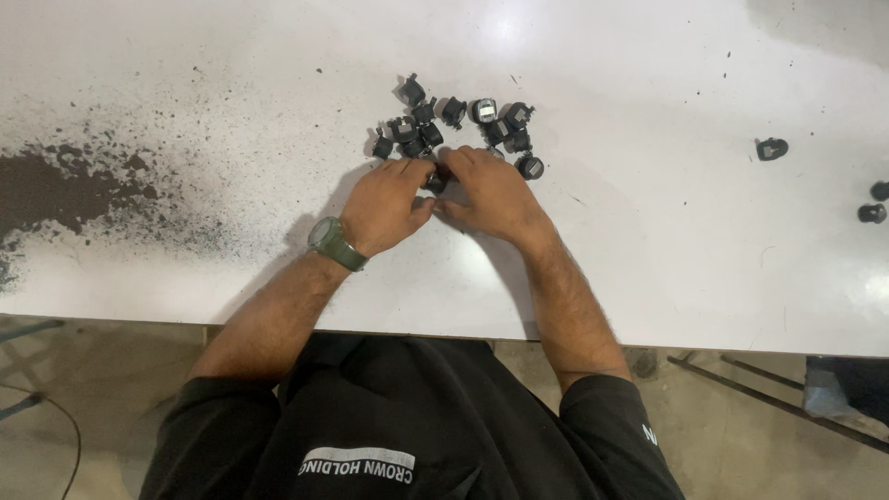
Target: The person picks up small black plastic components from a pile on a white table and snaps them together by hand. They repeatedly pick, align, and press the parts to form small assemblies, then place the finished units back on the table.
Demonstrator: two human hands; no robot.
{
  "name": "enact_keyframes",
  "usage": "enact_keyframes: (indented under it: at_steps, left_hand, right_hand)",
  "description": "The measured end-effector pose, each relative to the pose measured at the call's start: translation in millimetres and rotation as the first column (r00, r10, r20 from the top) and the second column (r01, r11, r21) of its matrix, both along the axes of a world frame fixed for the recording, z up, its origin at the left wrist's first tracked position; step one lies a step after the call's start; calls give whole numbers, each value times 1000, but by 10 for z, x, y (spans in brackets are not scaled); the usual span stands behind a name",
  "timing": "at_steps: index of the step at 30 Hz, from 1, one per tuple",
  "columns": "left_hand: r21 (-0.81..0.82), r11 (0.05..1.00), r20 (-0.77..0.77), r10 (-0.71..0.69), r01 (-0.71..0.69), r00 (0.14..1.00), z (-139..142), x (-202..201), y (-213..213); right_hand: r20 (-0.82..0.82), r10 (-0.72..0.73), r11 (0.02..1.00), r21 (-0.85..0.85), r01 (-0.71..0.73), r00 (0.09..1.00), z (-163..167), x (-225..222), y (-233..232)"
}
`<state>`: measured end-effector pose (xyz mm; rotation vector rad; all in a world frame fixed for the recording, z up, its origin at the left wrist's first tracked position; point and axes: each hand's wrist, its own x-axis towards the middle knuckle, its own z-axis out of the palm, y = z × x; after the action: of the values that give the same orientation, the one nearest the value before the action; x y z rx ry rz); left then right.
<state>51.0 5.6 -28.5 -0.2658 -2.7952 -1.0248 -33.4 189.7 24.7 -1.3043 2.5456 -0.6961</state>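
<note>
A pile of several small black plastic parts (454, 125) lies on the white table (648, 231), some with pale round faces. My left hand (387, 204), with a green watch on its wrist, and my right hand (491, 193) meet at the pile's near edge. Both pinch one small black part (435, 180) between their fingertips; most of it is hidden by the fingers.
A single black part (770, 147) lies apart at the right, and two more (874, 202) sit at the right edge. Dark worn, speckled patches (65, 190) cover the table's left side. The table's near edge runs just above my torso.
</note>
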Motion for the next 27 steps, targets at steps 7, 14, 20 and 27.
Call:
enact_keyframes:
  at_steps: [7, 14, 20, 27]
  left_hand:
    - [151, 988, 97, 26, -41, 995, -7, -19, 16]
    - [-81, 995, 70, 57, -51, 996, 25, -18, 2]
    - [-1, 998, 24, 56, -56, 998, -20, -60, -18]
    - [278, 960, -246, 43, 28, 968, 61, -8, 13]
  right_hand:
    - [91, 49, 992, -122, -38, 995, -72, -80, 12]
    - [62, 94, 990, -115, -86, 994, -112, -117, -7]
    - [258, 78, 981, -190, -29, 963, -194, -215, 68]
    - [688, 324, 849, -515, 122, 650, -309, -356, 227]
